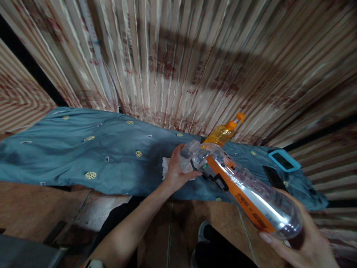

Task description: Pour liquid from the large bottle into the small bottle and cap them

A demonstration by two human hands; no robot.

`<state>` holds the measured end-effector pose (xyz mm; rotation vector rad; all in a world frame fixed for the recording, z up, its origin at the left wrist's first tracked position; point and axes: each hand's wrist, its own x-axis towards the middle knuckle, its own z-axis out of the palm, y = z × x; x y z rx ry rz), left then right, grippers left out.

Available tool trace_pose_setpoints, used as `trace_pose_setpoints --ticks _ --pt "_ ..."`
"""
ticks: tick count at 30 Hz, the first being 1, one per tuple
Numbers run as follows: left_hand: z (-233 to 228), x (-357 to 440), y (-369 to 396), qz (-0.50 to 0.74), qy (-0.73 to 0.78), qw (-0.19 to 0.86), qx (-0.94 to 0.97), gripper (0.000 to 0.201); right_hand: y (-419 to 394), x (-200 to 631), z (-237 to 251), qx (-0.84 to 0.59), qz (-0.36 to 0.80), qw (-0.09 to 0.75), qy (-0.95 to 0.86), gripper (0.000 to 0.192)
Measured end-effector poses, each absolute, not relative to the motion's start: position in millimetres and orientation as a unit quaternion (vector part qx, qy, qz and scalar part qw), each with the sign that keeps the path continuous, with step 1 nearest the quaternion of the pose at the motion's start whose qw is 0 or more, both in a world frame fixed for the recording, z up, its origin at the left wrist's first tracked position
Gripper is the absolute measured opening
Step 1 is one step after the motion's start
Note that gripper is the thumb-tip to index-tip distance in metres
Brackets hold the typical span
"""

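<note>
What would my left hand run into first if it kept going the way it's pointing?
The left hand is already at the clear bottle's neck; beyond that, probably the orange-capped bottle, though depth is unclear.

Print on the bottle's orange label is unreadable.

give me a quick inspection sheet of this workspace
surface: blue cloth with yellow dots, spread over a low ledge.
job's things: clear bottle with orange label, lying tilted between both hands.
clutter: orange bottle behind it; phone in a blue case and a dark phone on the cloth.
grippers: left hand at the bottle's neck; right hand under its base.
cables: nothing seen.
surroundings: stacked boards with red print behind; brown floor below.
</note>
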<state>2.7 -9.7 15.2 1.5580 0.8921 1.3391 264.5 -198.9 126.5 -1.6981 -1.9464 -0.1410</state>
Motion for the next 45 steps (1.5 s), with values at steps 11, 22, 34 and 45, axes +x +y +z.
trace_pose_setpoints --ticks 11,22,34,45 --pt "14 3 -10 0.544 0.355 0.424 0.630 0.111 -201 271 124 -0.631 -0.050 0.249 -0.733 0.066" --pt "15 3 -10 0.537 0.349 0.436 0.632 0.110 -199 261 128 -0.638 -0.083 0.258 -0.721 0.064" --pt "16 4 -9 0.546 0.345 0.435 0.627 0.110 -192 251 129 -0.639 -0.105 0.276 -0.710 0.059" --pt "16 2 -11 0.534 0.365 0.424 0.634 0.110 -195 270 120 -0.645 -0.036 0.269 -0.714 0.066"
